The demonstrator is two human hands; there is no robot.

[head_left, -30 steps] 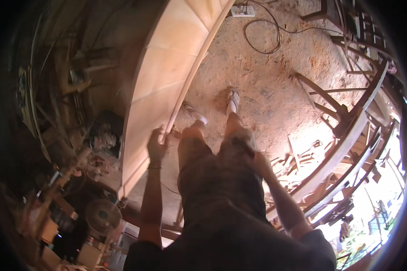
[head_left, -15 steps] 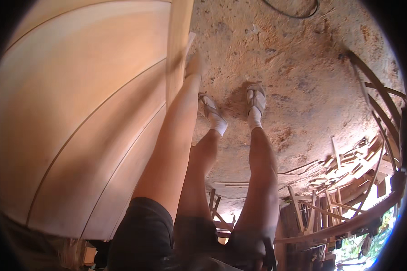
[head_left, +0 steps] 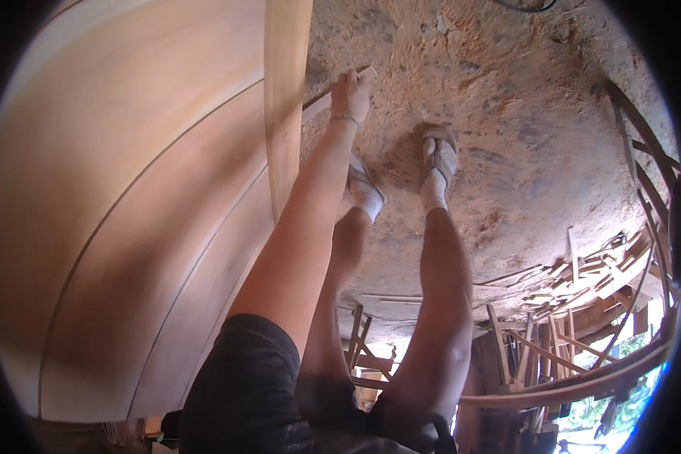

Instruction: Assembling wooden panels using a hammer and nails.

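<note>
The left hand [head_left: 351, 94] is closed around a thin pale wooden strip [head_left: 333, 88] held against the edge of the curved, planked wooden hull [head_left: 129, 227]. The right hand is out of view. Gripped only at one end, the slender strip could flex and snap, or slip onto the sawdust-covered dirt floor [head_left: 522, 136].

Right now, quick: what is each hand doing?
Left hand: closed around a thin wooden strip beside the curved plank hull.
Right hand: not in view, so it cannot be told.
</note>
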